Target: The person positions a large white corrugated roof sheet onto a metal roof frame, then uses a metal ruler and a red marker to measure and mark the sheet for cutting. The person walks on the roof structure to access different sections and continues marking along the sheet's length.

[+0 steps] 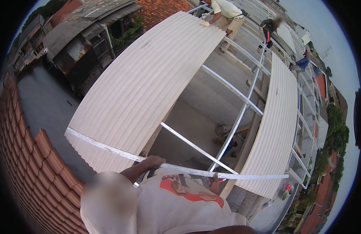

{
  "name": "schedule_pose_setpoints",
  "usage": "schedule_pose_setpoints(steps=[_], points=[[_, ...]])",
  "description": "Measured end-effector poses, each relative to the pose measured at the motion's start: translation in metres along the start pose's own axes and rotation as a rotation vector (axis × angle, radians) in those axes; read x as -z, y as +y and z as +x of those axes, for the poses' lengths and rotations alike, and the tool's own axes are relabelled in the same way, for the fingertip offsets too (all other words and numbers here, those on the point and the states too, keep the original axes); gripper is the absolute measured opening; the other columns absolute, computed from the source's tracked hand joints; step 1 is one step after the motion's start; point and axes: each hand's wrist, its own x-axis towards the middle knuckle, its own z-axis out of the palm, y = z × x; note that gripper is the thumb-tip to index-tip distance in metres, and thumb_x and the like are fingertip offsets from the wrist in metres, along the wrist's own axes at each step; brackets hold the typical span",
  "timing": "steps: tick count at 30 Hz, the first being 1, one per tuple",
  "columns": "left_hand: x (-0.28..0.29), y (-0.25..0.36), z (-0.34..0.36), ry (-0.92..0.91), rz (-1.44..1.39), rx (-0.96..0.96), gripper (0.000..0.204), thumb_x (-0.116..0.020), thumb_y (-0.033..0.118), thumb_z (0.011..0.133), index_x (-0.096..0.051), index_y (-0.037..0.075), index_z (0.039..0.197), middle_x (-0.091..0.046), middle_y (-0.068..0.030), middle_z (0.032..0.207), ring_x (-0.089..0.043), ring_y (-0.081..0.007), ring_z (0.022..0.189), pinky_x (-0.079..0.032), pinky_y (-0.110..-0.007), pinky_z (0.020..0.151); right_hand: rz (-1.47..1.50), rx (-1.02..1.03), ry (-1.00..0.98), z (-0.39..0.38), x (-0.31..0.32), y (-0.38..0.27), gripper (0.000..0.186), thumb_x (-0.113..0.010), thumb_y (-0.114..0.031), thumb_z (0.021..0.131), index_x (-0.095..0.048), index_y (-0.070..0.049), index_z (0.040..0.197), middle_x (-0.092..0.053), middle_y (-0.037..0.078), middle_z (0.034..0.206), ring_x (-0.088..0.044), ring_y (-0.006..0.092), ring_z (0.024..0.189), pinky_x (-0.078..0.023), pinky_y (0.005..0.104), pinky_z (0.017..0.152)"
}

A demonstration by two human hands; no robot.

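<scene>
Neither my left hand nor my right hand is clearly visible; a dark curved shape [227, 230] at the bottom edge is too little to identify. Just below me, a co-worker in a white printed shirt [180, 208] bends forward. Their hands [155, 162] are on a long silver metal bar [98, 144], which lies across the lower ends of two white corrugated roof sheets [149, 70] [274, 124]. Between the sheets, the metal roof frame [239, 117] spans an opening onto a grey interior, where another person [231, 144] is partly visible.
Three people [227, 15] [268, 31] [299, 64] are on the frame's far part, one gloved at the left sheet's top edge. Red tiled roofing [28, 156] lies left, beside a drop to a grey surface [51, 109]. Small containers [284, 193] stand right, near the roof edge.
</scene>
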Motion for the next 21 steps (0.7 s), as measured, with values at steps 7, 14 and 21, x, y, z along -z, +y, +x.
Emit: schedule_pose_setpoints(steps=[7,14,21], points=[[-0.002,-0.005,0.007,-0.053,0.033,0.045,0.029,-0.065,0.024,0.087,-0.067,0.011,0.113,-0.073,-0.0191,0.105,-0.071,-0.0386,0.103,-0.056,-0.052,0.083,-0.049,-0.013,-0.117,-0.004,0.01,0.003,0.054,-0.064,-0.053,0.099,-0.059,-0.007,0.128,-0.07,0.017,0.119,-0.067,0.0186,0.089,-0.043,0.0249,0.049],[-0.002,-0.01,0.008,-0.015,0.028,0.005,0.028,-0.066,0.025,0.087,-0.068,0.011,0.112,-0.074,-0.0189,0.104,-0.072,-0.0387,0.102,-0.056,-0.053,0.083,-0.011,0.027,-0.151,0.014,0.021,0.015,0.054,-0.062,-0.056,0.099,-0.062,-0.007,0.122,-0.071,0.014,0.106,-0.048,0.0105,0.061,-0.032,0.0233,0.043],[-0.001,-0.012,0.016,-0.076,0.087,0.032,0.029,-0.063,0.028,0.09,-0.068,0.013,0.115,-0.074,-0.0183,0.109,-0.071,-0.0376,0.106,-0.054,-0.055,0.087,0.049,0.012,-0.196,0.014,0.021,0.019,0.05,-0.059,-0.052,0.103,-0.063,-0.004,0.119,-0.072,0.01,0.099,-0.036,0.0064,0.05,-0.027,0.0225,0.043]])
